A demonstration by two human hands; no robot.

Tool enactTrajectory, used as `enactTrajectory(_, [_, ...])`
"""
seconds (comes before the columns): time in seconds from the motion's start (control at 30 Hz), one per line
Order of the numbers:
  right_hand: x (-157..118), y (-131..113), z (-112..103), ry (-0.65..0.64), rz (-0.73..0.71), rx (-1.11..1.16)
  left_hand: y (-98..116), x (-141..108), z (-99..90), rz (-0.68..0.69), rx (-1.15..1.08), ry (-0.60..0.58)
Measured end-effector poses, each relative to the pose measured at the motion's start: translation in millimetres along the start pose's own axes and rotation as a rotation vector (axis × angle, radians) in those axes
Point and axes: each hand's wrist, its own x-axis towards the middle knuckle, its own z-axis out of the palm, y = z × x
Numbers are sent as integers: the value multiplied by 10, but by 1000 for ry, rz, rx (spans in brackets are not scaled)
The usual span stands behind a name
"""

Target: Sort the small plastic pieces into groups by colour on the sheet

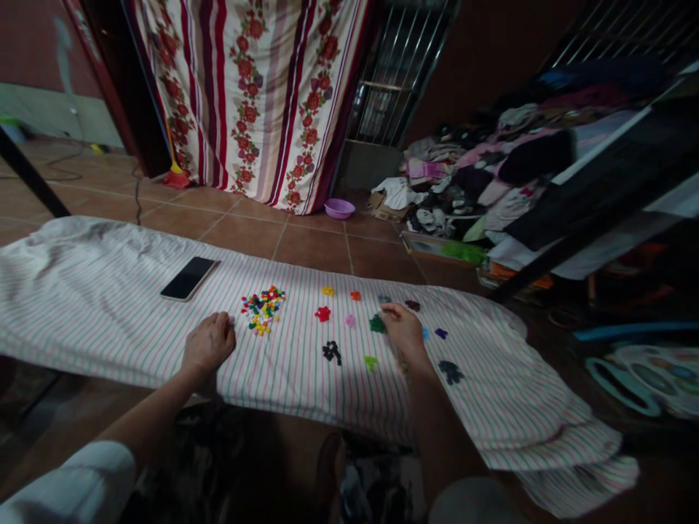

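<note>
The right hand (405,327) hovers with its fingertips just beside the dark green pieces (376,324), toward the striped cloth's (306,397) far edge; whether they pinch anything, I cannot tell. The left hand's (210,340) fingers curl together near the mixed pile (263,309).

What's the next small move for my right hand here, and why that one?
I'd probably lift your right hand straight up rather than slide it sideways. Its fingertips are right by the dark green pieces, with the greyish pieces just beyond and the light blue pieces partly hidden by the hand, so a sideways drag might mix those separate colors.
</note>
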Motion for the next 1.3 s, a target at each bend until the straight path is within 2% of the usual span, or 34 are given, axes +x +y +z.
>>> enactTrajectory(0.17, [47, 177, -126, 2, -9, -138, -3, 10, 14, -7, 11, -7])
enactTrajectory(0.47, [-8, 113, 28, -109, -104, -376, 15, 2, -7, -17, 23, -24])
enactTrajectory(0.8, [-24, 131, 42, -139, -63, -247, 32, -4, -48, -24, 15, -39])
enactTrajectory(1.07, [2, 134, 78, -34, -75, -224, 36, -5, -48, -37, -3, -29])
enactTrajectory(1.3, [5, 157, 104, -134, 9, -215, 40, 0, -50, -27, 1, -25])
